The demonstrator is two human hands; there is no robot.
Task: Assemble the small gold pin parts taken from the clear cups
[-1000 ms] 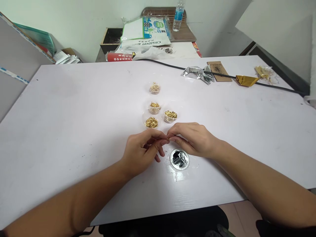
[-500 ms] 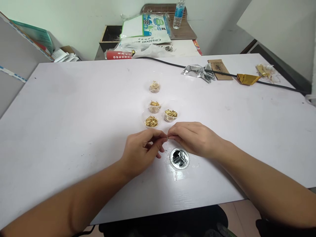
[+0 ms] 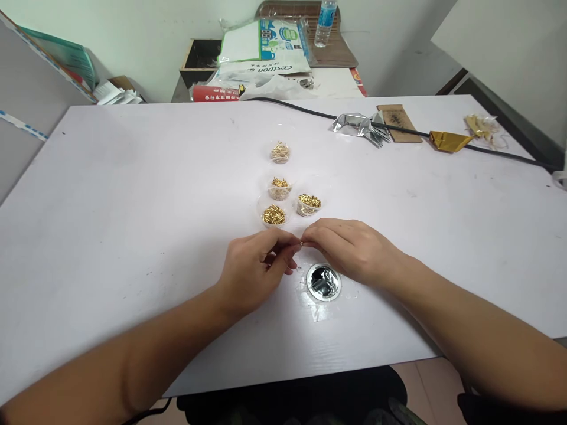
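I have the tiny gold piece (image 3: 301, 242) between left hand (image 3: 253, 268) and right hand (image 3: 357, 247), both pinching it, neither nearer; too small to tell its long axis. Gold-filled cups (image 3: 309, 210) just beyond, toward bench's (image 3: 133, 195) far edge; silver-rimmed disc (image 3: 323, 282) toward the near edge.

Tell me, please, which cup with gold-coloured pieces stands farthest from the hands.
The rearmost cup; it stands alone behind the other three cups, which are grouped closely together.

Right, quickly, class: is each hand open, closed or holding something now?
Left hand: closed, pinching a tiny piece, too small to identify.
Right hand: closed in a pinch, apparently on the same piece.
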